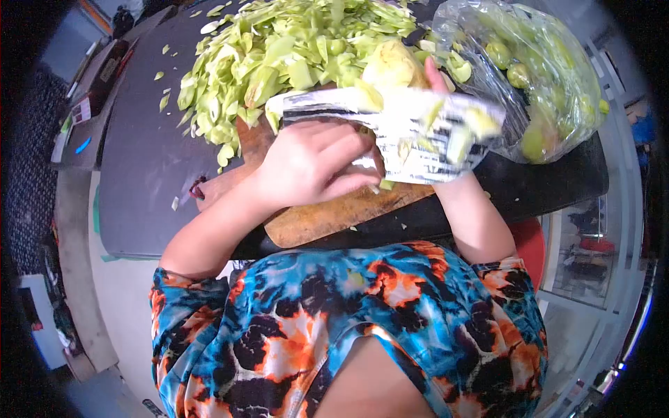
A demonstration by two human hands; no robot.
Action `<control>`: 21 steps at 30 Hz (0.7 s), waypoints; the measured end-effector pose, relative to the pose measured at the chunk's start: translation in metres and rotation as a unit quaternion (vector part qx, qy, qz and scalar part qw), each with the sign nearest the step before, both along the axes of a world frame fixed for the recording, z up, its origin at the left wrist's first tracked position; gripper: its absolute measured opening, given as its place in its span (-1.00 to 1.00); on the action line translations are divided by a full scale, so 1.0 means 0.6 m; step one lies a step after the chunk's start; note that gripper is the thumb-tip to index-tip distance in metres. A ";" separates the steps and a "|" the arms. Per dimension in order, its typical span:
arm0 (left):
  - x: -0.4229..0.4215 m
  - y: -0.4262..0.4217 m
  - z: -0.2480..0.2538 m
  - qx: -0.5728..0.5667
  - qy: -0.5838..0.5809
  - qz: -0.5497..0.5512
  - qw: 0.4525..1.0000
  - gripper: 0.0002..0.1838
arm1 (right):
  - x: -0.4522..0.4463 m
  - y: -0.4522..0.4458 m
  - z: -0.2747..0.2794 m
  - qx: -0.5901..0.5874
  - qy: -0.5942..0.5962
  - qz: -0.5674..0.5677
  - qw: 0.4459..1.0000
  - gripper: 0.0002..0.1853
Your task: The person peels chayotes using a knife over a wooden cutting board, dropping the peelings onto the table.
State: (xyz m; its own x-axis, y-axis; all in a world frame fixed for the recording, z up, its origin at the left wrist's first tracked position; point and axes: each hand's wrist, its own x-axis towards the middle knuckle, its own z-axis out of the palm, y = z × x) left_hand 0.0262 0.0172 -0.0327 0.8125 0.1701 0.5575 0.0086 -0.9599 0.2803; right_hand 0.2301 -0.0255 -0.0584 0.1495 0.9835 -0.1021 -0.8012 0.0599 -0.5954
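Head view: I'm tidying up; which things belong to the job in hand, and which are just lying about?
Likely the job's:
blurred flat white thing at the left hand
green slices
wooden board
pale rounded piece
clear bag of green fruit

Apparently just lying about:
blue strip, far left
small dark-red thing, left

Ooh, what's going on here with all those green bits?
A person's left hand is curled at the edge of a flat black-and-white thing, too blurred to name. The right hand is mostly hidden behind it, one fingertip showing beside a yellowish lump. A wooden board lies below. Farther off is a heap of green slices, with a clear bag of green things to its right.
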 end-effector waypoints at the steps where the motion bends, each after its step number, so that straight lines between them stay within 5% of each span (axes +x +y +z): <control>1: -0.001 -0.001 0.003 -0.010 -0.015 0.017 1.000 -0.52 | -0.006 -0.001 0.000 -0.002 0.005 -0.017 1.000 -0.42; 3: -0.004 0.001 0.002 -0.084 -0.065 0.089 0.990 -0.55 | -0.011 0.011 -0.014 0.114 -0.025 0.002 0.993 -0.51; 5: 0.002 0.004 0.017 -0.127 -0.126 0.136 0.974 -0.53 | -0.028 0.001 0.008 -0.002 -0.062 -0.010 0.998 -0.53; 13: -0.020 0.073 0.002 -0.174 -0.125 0.303 0.929 -0.72 | -0.033 -0.008 0.026 0.007 -0.029 0.102 0.994 -0.33; 17: -0.029 0.053 0.015 -0.185 -0.054 0.230 0.954 -0.72 | -0.014 -0.003 0.026 -0.028 0.033 0.061 0.997 -0.28; 19: -0.020 0.030 0.017 -0.096 -0.062 0.146 0.983 -0.75 | -0.020 0.001 0.031 -0.071 0.061 -0.016 0.996 -0.29; 20: -0.018 0.021 0.024 -0.074 -0.017 0.096 0.992 -0.69 | 0.000 0.011 -0.005 0.043 0.120 0.046 0.991 -0.29; 21: -0.016 0.013 0.026 -0.052 0.027 0.046 0.997 -0.63 | -0.006 0.016 -0.020 0.001 -0.001 -0.030 1.000 -0.31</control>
